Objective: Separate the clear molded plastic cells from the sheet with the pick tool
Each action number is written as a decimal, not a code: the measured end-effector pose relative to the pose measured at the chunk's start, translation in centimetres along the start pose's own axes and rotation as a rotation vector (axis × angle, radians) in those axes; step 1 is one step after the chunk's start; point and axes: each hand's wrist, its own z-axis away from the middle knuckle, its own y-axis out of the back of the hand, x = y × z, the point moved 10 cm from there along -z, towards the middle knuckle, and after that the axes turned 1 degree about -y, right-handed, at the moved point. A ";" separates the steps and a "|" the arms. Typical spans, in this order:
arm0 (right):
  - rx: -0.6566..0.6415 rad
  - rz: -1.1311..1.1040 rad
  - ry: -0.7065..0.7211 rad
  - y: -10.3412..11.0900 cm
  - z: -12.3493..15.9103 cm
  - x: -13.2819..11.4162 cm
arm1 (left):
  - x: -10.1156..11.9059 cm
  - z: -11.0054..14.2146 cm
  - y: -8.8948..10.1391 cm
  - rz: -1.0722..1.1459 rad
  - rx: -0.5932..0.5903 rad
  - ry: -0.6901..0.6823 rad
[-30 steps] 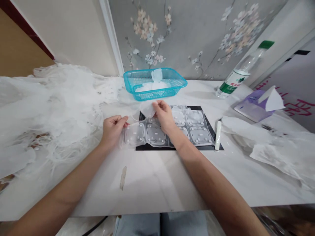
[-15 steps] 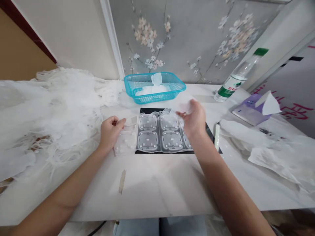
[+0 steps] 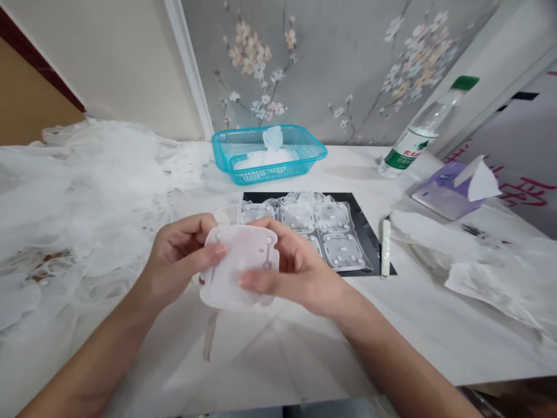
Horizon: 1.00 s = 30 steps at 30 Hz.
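The piece (image 3: pixel 239 248) looks like smooth plastic, the tabletop (image 3: pixel 278 354) glossy.

1 translucent piece (image 3: pixel 237 259) — notch-edged

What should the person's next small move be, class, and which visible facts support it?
Probably the left hand should let go, so that the right hand can carry the translucent piece to the blue basket. Both hands pinch the piece, and similar-looking pale pieces already lie in the basket, beyond the black mat.
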 end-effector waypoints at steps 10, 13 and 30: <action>-0.094 -0.093 -0.040 -1.4 0.1 0.6 | -0.2 1.0 0.2 0.165 0.070 0.134; -0.106 -0.122 -0.038 -1.5 0.1 0.7 | -0.3 1.2 0.2 0.190 0.086 0.144; 0.045 -0.096 0.014 1.3 -0.6 0.8 | 0.8 0.4 1.5 0.078 0.185 0.038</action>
